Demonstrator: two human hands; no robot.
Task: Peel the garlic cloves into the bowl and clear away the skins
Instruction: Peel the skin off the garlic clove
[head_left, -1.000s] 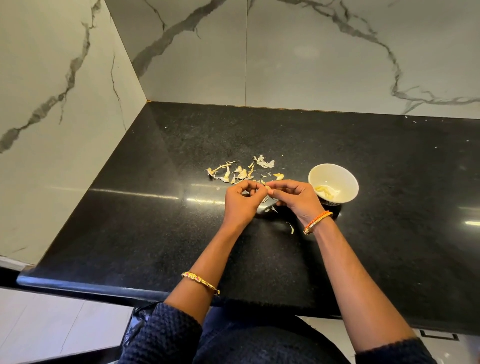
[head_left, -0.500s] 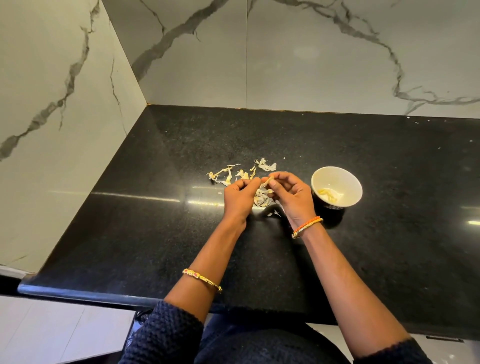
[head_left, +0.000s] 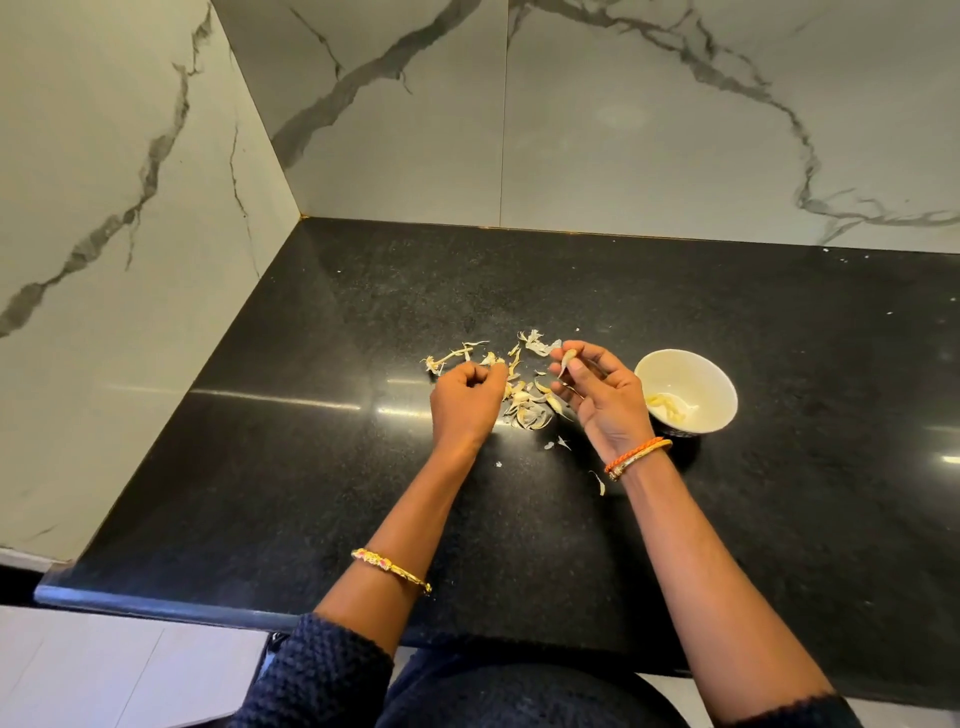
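Pinching a small pale clove between thumb and fingertips, the right hand is raised just left of the bowl, palm turned partly up; a thin strip of skin seems to trail from its lower fingers, though that is too fine to be sure of. The left hand is curled into a loose fist further left of the bowl, fingertips drawn together near a scrap of skin; whether it actually pinches that scrap I cannot tell.

Between and just beyond the two hands, left of the bowl, lies the heap of skins, with more shreds strung out further from the bowl toward the corner of the walls, and a few stray flakes nearer the person than the bowl, beside the right wrist. All of it rests on the black countertop.

The bowl holds a few peeled pale-yellow cloves at its bottom.

As a judgement: peeling is well under way, several cloves are done, and the one in hand looks close to bare. No unpeeled cloves stand out among the litter, so little peeling may remain. The clearing of skins has not begun.
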